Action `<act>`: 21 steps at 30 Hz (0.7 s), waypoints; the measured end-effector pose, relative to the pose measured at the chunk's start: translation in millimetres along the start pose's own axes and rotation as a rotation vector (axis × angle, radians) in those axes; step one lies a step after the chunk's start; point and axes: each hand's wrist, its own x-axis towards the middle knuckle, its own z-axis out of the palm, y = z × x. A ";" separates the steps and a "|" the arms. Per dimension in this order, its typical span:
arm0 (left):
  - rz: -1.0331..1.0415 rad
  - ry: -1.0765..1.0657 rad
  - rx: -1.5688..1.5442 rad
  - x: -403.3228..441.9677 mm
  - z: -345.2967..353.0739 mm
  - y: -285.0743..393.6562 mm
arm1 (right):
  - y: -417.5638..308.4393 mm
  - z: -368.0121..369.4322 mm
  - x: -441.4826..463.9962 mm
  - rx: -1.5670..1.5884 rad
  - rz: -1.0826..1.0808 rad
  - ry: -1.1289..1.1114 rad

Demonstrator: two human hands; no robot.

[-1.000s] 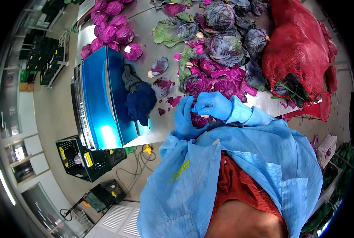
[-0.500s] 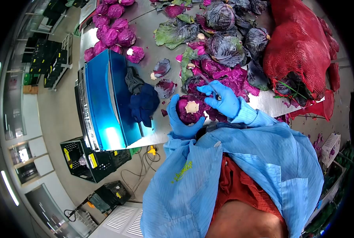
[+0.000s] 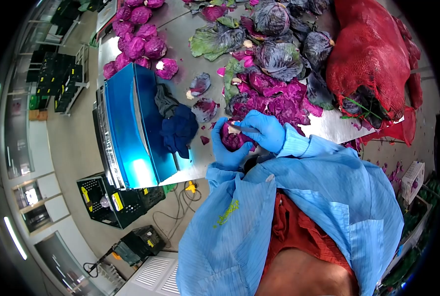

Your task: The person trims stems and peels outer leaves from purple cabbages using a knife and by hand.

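Note:
My left hand (image 3: 228,154), in a blue glove, cups a trimmed red cabbage (image 3: 233,139) near the table's front edge. The cabbage's pale cut stem (image 3: 233,128) faces up. In my blue-gloved right hand (image 3: 267,132) is a knife (image 3: 246,129), its blade lying against the stem. The fingers close around the handle, which is mostly hidden. Just beyond my hands lies a heap of loose purple leaves (image 3: 274,101). Untrimmed dark red cabbages (image 3: 279,60) rest behind the heap.
Trimmed purple cabbages (image 3: 142,45) are piled at the back left. A shiny blue box (image 3: 133,123) stands left, with dark blue cloth (image 3: 179,129) beside it. At right is a red mesh sack (image 3: 370,64) of cabbages. Black crates (image 3: 99,197) stand below the table's left side.
My right hand has moved down and left, bringing the knife blade from above the leaf heap onto the cabbage stem. The left hand keeps hold of the cabbage, which is tilted slightly differently.

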 end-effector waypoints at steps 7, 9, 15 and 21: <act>-0.039 -0.095 -0.007 -2.5 -16.3 -2.7 | 2.6 -34.5 17.9 0.622 0.555 0.037; -0.072 -0.120 -0.088 -1.1 -17.0 -6.0 | -4.6 -41.6 19.0 0.632 0.506 -0.070; -0.222 -0.251 -0.254 4.4 -16.8 3.8 | 9.1 -32.9 20.0 0.547 0.122 -0.350; -0.341 -0.280 -0.329 6.6 -18.7 2.3 | 0.2 -19.7 23.4 0.245 -0.043 -0.180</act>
